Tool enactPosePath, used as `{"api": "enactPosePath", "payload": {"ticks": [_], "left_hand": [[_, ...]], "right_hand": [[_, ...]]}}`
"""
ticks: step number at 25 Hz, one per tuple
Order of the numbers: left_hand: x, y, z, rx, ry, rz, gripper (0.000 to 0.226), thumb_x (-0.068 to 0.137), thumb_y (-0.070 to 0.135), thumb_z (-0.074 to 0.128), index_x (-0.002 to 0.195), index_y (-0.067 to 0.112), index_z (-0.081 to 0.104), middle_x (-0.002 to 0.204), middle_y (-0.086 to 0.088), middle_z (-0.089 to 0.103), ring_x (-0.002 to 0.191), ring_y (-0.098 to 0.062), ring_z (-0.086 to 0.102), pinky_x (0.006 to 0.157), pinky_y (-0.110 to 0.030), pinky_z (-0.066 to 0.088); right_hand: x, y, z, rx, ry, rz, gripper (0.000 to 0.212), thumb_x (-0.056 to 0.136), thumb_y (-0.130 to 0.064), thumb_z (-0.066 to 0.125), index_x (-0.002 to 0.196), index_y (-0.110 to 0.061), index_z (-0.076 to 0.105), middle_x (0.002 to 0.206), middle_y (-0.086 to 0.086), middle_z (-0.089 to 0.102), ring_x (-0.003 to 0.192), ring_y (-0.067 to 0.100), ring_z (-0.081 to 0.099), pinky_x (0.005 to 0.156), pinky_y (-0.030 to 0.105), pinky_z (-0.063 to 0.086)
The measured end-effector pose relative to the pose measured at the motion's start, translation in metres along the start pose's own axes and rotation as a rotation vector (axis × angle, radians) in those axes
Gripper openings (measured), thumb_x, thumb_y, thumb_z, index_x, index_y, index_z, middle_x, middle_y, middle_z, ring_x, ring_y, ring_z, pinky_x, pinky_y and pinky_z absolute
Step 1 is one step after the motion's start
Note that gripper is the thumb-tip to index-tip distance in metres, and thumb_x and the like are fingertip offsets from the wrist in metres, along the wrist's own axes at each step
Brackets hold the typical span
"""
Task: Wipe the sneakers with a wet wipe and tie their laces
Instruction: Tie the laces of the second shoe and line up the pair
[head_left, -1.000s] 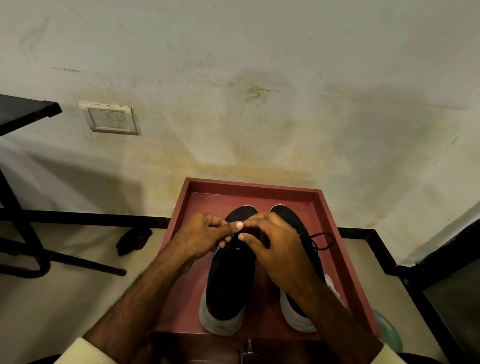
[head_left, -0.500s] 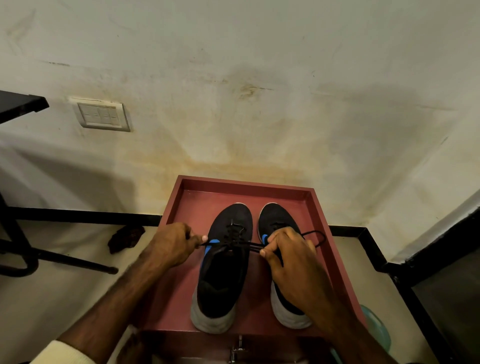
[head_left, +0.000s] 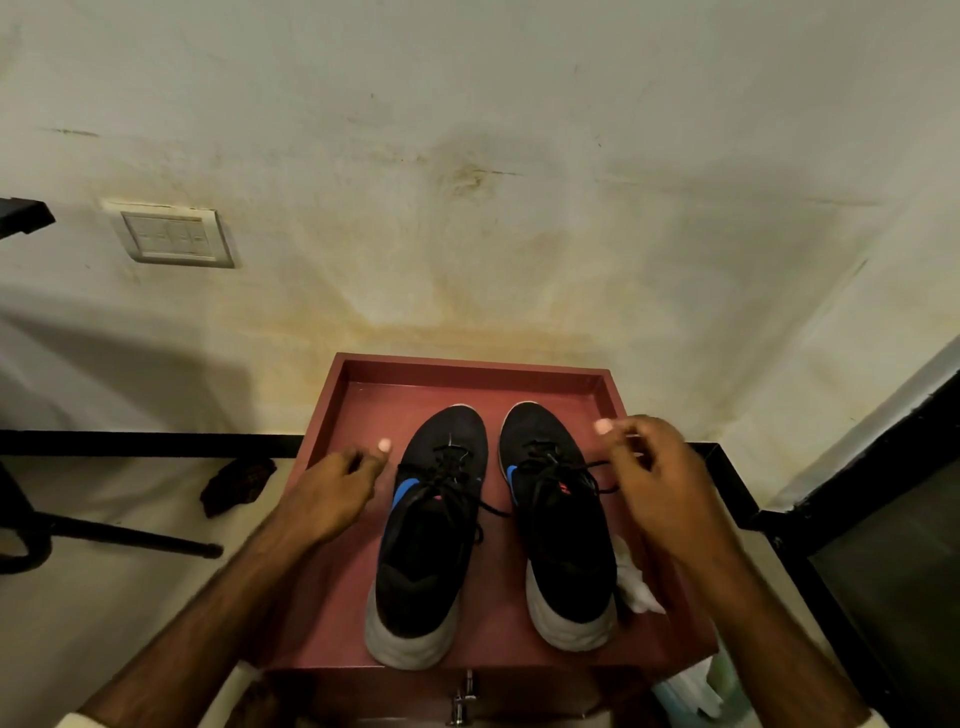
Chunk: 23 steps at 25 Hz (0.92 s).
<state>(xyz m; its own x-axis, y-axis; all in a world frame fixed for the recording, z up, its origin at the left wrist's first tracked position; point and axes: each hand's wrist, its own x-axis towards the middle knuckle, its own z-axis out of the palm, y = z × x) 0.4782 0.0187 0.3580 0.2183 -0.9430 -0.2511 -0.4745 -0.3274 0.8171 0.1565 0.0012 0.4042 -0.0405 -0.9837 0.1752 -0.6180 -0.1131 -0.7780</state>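
Two black sneakers (head_left: 431, 525) stand side by side, heels toward the near rim of a red tray (head_left: 571, 371); a crumpled wipe (head_left: 636, 584) touches the right one. Left hand (head_left: 332, 493) loosely spread, empty; right hand (head_left: 654, 473) blurred, grip unclear. Bare tray beyond toes.

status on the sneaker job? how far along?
Wiping looks done: a crumpled white wipe lies in the red tray beside the right sneaker. The left sneaker shows a knot and loose lace ends over its tongue. In hand: nothing clearly; the left hand is open beside it, and the right hand is at the right sneaker's laces, grip unclear. Left: tying the right sneaker.
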Motion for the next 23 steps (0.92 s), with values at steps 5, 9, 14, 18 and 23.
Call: {"api": "enactPosePath", "payload": {"ticks": [5, 9, 14, 18, 23], "left_hand": [[-0.016, 0.012, 0.023, 0.042, -0.205, -0.044, 0.060, 0.103, 0.061, 0.031, 0.128, 0.018, 0.063, 0.109, -0.001, 0.066, 0.095, -0.015, 0.063, 0.081, -0.034, 0.053], [-0.013, 0.007, 0.028, 0.021, -0.206, -0.060, 0.064, 0.102, 0.063, 0.033, 0.140, 0.019, 0.060, 0.132, -0.008, 0.066, 0.113, -0.021, 0.062, 0.090, -0.035, 0.050], [-0.003, -0.005, 0.047, -0.103, -0.125, -0.055, 0.054, 0.087, 0.081, 0.042, 0.104, 0.042, 0.076, 0.095, 0.007, 0.077, 0.091, -0.016, 0.072, 0.091, -0.039, 0.057], [-0.001, 0.000, 0.052, -0.051, -0.114, -0.046, 0.055, 0.095, 0.070, 0.045, 0.116, 0.029, 0.075, 0.106, 0.001, 0.079, 0.100, -0.022, 0.074, 0.094, -0.046, 0.059], [-0.001, 0.008, 0.056, 0.045, -0.099, -0.030, 0.054, 0.104, 0.058, 0.038, 0.114, 0.018, 0.073, 0.108, -0.017, 0.075, 0.084, -0.025, 0.067, 0.079, -0.034, 0.054]], "right_hand": [[0.006, 0.017, 0.012, -0.233, -0.337, 0.306, 0.048, 0.109, -0.050, 0.037, 0.126, -0.014, 0.064, 0.119, 0.008, 0.069, 0.111, 0.025, 0.065, 0.093, 0.035, 0.048], [0.006, 0.020, 0.021, -0.259, -0.427, 0.382, 0.060, 0.108, -0.059, 0.027, 0.142, -0.020, 0.059, 0.146, 0.010, 0.061, 0.135, 0.028, 0.057, 0.110, 0.039, 0.042], [-0.010, 0.010, 0.035, -0.270, -0.461, 0.302, 0.056, 0.109, -0.056, 0.025, 0.108, -0.021, 0.068, 0.105, 0.003, 0.071, 0.097, 0.019, 0.065, 0.089, 0.033, 0.048], [-0.008, 0.015, 0.042, -0.271, -0.425, 0.285, 0.057, 0.109, -0.057, 0.027, 0.087, -0.017, 0.061, 0.075, -0.001, 0.057, 0.072, 0.015, 0.057, 0.072, 0.032, 0.044], [-0.008, 0.013, 0.039, -0.276, -0.443, 0.275, 0.058, 0.109, -0.057, 0.026, 0.097, -0.017, 0.066, 0.093, 0.009, 0.072, 0.089, 0.022, 0.069, 0.083, 0.037, 0.052]]}}
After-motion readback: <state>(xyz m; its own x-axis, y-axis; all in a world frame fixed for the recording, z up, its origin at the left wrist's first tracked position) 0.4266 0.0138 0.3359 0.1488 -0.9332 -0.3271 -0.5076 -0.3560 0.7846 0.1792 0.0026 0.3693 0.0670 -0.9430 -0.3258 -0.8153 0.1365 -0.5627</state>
